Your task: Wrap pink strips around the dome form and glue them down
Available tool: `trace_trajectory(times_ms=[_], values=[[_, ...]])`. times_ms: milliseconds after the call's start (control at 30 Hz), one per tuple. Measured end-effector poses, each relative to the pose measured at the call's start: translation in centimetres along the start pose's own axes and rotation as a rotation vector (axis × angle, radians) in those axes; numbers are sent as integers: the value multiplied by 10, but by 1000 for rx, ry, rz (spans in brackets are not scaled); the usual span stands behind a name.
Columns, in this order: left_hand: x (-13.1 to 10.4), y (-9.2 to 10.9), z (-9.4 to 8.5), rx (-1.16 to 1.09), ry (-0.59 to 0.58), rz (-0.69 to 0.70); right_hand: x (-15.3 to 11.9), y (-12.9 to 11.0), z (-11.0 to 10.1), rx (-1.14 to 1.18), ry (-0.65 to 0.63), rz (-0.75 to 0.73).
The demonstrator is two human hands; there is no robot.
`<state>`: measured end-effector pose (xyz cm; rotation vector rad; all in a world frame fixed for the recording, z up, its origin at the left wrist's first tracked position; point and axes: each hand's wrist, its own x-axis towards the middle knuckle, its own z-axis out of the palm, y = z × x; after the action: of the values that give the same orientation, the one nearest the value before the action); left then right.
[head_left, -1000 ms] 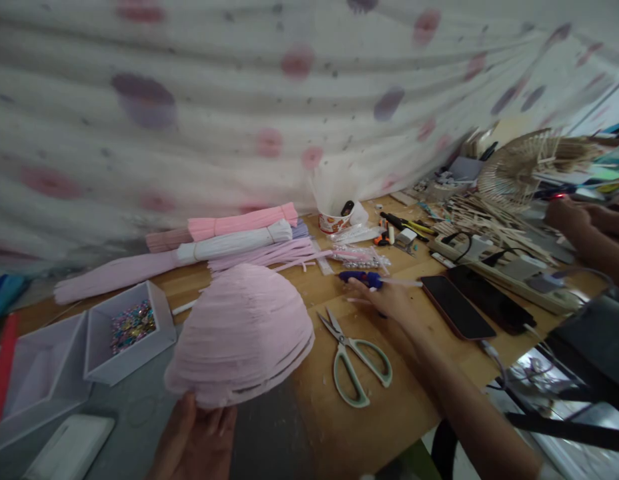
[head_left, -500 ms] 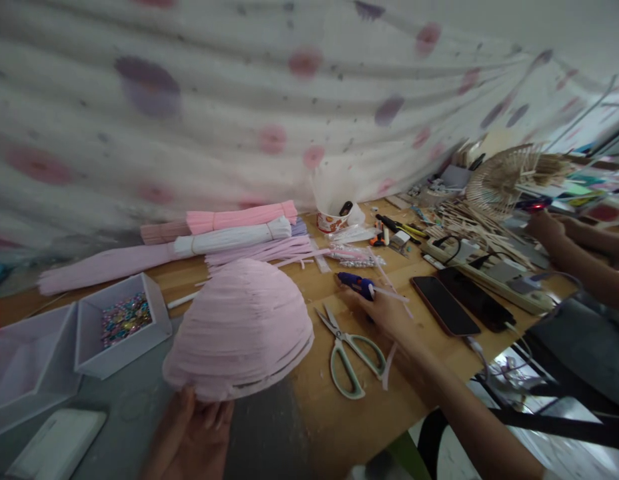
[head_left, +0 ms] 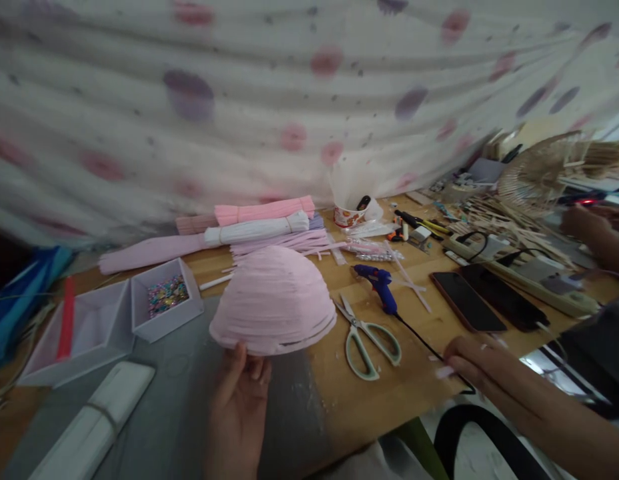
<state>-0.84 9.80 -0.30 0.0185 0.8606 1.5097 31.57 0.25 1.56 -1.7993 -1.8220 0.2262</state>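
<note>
My left hand grips the lower rim of a pale pink dome faced with rows of overlapping strips, thumb in front. At the right, over the table's front edge, my right hand is closed, a small pale pink strip at its fingertips; motion blurs it slightly. A blue glue gun lies on the table, its black cord running toward that hand. Between dome and glue gun rest scissors with pale green-edged handles, blades slightly apart.
Bundles of pink and white strips lie behind the dome. Left are a box of beads and another white box. Phones and a power strip lie right. Another person's hand works at the far right.
My right hand has let go of the glue gun and moved right and nearer, with the pale pink strip. My left hand still holds the dome; the view has shifted left.
</note>
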Motion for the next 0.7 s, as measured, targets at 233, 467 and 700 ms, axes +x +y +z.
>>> trace_trajectory(times_ms=[233, 467, 700], values=[[1, -1, -4, 30, -61, 37, 41, -96, 26, 313, -137, -107], [1, 0, -1, 44, -26, 33, 61, -103, 42, 241, -20, -252], [-2, 2, 7, 63, 32, 55, 63, -98, 43, 233, 97, -248]])
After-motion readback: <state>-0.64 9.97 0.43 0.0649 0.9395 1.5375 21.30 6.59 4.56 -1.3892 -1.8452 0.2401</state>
